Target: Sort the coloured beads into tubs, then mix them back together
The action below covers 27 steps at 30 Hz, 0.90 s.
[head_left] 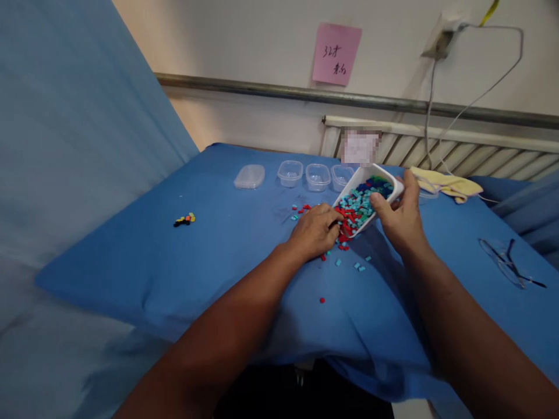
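Note:
My right hand (402,218) grips a white rectangular container (390,173) by its right side, thumb over the rim. The container is tilted toward the bed-like surface, its low end near my left hand. Small plastic pieces fill it: turquoise pieces (358,203), red pieces (347,220) and some dark blue and green ones. At the low end, my left hand (315,230) has its fingers bent and close together against the red pieces. Its fingertips are partly hidden, so what they hold cannot be made out. Loose turquoise pieces (358,267) and a red piece (322,300) lie on the blue cloth (244,267).
Three clear tubs (318,177) stand along the back beside stacked clear lids (250,176). Black, yellow and orange pieces (185,220) lie at left. A yellow cloth (448,184) and eyeglasses (509,263) rest at right. Behind are a radiator (406,139) and cable (431,110).

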Tool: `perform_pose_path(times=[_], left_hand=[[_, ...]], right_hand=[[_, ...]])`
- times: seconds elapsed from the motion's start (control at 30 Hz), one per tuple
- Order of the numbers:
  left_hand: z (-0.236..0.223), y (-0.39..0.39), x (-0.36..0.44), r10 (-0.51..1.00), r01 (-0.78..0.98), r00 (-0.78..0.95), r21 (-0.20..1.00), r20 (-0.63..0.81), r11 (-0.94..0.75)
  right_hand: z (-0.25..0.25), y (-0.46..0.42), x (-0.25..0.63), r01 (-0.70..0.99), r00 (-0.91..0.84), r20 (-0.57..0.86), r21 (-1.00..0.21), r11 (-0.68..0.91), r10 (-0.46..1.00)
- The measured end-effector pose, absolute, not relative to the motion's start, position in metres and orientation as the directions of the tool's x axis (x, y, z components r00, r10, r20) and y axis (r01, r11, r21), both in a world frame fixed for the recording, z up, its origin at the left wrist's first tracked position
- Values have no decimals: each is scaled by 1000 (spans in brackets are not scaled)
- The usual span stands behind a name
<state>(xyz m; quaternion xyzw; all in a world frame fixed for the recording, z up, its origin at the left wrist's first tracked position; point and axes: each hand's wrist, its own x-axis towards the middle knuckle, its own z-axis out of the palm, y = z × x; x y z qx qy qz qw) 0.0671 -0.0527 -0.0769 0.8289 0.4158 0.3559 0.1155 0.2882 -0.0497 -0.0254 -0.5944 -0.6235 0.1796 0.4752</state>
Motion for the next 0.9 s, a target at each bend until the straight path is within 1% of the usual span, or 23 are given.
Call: perform_pose_path(times=[0.1, 0.17, 0.23, 0.33, 0.4, 0.5, 0.6, 0.73, 0.8, 0.9], left_hand=[[-75, -53, 65, 785, 624, 375, 491, 493, -608], [-73, -55, 64, 786, 636, 364, 484, 500, -602], [-71, -57, 64, 767, 636, 351, 465, 537, -616], [-64, -54, 71, 683, 601, 392, 391, 616, -697], [-59, -45, 83, 627, 585, 469, 312, 622, -748], [-49, -21, 105, 593, 569, 603, 233, 534, -788], [-35, 8, 121, 574, 526, 695, 239, 432, -816], [-7, 32, 128, 469, 412, 839, 242, 274, -879], [7, 35, 129, 452, 403, 869, 245, 200, -882], [23, 31, 128, 510, 478, 853, 227, 110, -849]], right_hand=[[-34, -53, 290, 437, 99, 312, -867, 240, 945], [-41, -51, 293, 343, 75, 320, -898, 277, 944], [-50, -46, 296, 266, 102, 353, -910, 317, 930], [-65, -35, 298, 191, 162, 407, -907, 376, 899], [-73, -28, 300, 153, 171, 435, -898, 412, 884], [-80, -21, 306, 132, 168, 454, -890, 436, 875], [-84, -16, 312, 128, 162, 444, -895, 427, 881], [-88, -11, 314, 113, 193, 438, -899, 424, 878], [-89, -10, 313, 110, 214, 431, -902, 417, 877], [-88, -11, 309, 110, 243, 400, -917, 384, 884]])
